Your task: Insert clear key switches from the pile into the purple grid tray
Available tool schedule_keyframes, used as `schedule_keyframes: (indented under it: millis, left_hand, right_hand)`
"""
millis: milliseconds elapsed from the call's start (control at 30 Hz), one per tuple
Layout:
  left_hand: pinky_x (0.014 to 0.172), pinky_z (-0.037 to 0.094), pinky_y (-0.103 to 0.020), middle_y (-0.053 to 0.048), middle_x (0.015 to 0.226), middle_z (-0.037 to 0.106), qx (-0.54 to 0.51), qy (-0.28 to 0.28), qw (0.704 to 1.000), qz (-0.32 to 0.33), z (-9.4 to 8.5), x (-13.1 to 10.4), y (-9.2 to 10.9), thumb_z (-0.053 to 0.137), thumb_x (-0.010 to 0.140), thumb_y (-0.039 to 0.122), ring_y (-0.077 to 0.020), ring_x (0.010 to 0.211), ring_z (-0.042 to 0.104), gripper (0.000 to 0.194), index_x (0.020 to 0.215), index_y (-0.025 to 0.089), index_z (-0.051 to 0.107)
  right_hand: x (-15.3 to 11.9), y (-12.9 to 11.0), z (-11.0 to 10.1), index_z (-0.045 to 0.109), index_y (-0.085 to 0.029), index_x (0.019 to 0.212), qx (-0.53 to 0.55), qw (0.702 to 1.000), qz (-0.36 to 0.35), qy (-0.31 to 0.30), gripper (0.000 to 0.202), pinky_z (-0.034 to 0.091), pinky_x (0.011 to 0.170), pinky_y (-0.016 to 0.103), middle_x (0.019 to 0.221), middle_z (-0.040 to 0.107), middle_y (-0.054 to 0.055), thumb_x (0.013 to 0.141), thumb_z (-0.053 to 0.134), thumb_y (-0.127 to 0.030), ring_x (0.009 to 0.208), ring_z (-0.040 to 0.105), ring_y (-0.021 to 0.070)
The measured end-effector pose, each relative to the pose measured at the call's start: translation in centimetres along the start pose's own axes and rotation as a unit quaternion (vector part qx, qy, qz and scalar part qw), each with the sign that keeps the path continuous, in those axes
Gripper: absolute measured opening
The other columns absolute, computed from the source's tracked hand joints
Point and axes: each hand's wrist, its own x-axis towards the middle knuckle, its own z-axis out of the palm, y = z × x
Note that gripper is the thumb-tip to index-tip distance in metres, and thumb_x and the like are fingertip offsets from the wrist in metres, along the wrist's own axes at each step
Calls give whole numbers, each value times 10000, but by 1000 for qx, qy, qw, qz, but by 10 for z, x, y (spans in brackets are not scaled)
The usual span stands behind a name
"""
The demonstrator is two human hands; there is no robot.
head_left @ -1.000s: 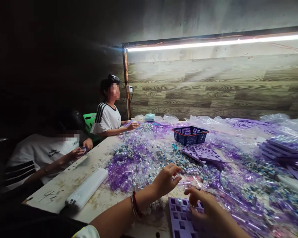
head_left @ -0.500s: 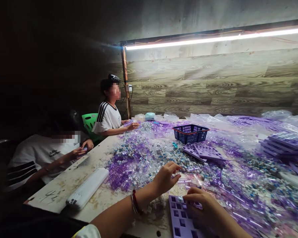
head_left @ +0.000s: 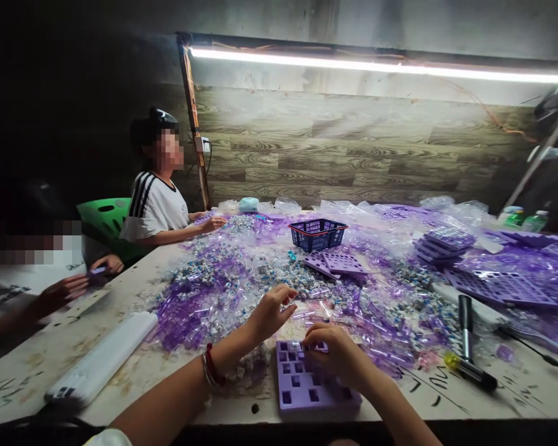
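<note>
A purple tray [head_left: 300,396] with square holes lies flat at the table's near edge. My right hand [head_left: 337,353] rests over its upper right part, fingers bent down at the top row beside a small clear piece [head_left: 294,345]; whether the fingertips grip anything is hidden. Up and to the left of the tray, my left hand [head_left: 270,313] hovers by the pile of small clear and blue pieces [head_left: 242,272], thumb and fingers apart, nothing visible between them. A red band circles the left wrist.
A dark basket [head_left: 318,235] stands mid-table behind two purple trays [head_left: 344,263]. At left lies a long white case [head_left: 102,356]; at right, a black-handled tool [head_left: 465,322] and stacked trays [head_left: 446,241]. Two people sit on the left, one's hands [head_left: 69,288] near the table edge.
The view has turned right, so the scene sits further left and the tools and bottles at right show. My hands keep nearly the same places relative to the tray.
</note>
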Motion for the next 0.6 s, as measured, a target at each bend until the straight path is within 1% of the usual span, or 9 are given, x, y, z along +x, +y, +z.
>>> schedule_keyframes:
  millis: [100, 200, 267, 367, 467, 600]
  left_hand:
    - [749, 493, -300, -49, 889, 607, -20, -17, 999, -24, -1, 2, 0, 604, 785, 155, -166, 791, 572, 154, 939, 145, 602]
    - [696, 511, -265, -32, 839, 633, -47, -57, 996, -52, -6, 5, 3, 626, 757, 176, -151, 750, 599, 151, 904, 141, 617]
    - [684, 516, -245, -17, 815, 647, -61, -82, 992, -68, -12, 5, 7, 641, 727, 171, -143, 739, 612, 147, 871, 145, 626]
    - [685, 519, -234, -13, 808, 658, -68, -101, 988, -93, -19, -2, 19, 639, 686, 137, -146, 756, 625, 144, 830, 143, 637]
    - [675, 511, -241, -20, 792, 660, -57, -97, 986, -120, -17, -15, 31, 619, 671, 111, -158, 750, 625, 145, 810, 140, 649]
    - [737, 490, -294, -34, 822, 670, -26, -55, 986, -156, -3, -32, 39, 613, 695, 143, -190, 798, 619, 151, 839, 158, 656]
  right_hand:
    - [3, 0, 3, 712, -159, 779, 2, 1000, -1, 14, 179, 442, 713, 232, 805, 666, 34, 730, 652, 2, 760, 604, 140]
    - [7, 1, 8, 718, -157, 778, 8, 1000, 4, 29, 177, 449, 701, 229, 804, 663, 39, 734, 650, 1, 743, 603, 139]
    - [9, 2, 10, 723, -161, 790, 6, 999, 15, 39, 180, 453, 722, 236, 827, 665, 43, 733, 655, -5, 768, 609, 146]
    - [11, 2, 11, 733, -166, 803, 1, 998, 35, 47, 196, 457, 765, 245, 858, 675, 47, 725, 658, -2, 825, 620, 161]
    - [12, 2, 10, 745, -164, 809, 4, 998, 43, 44, 184, 459, 782, 252, 864, 688, 56, 726, 664, -21, 849, 627, 175]
    - [13, 3, 8, 756, -169, 784, 29, 998, 32, 37, 226, 460, 780, 251, 848, 704, 60, 726, 618, 1, 835, 636, 172]
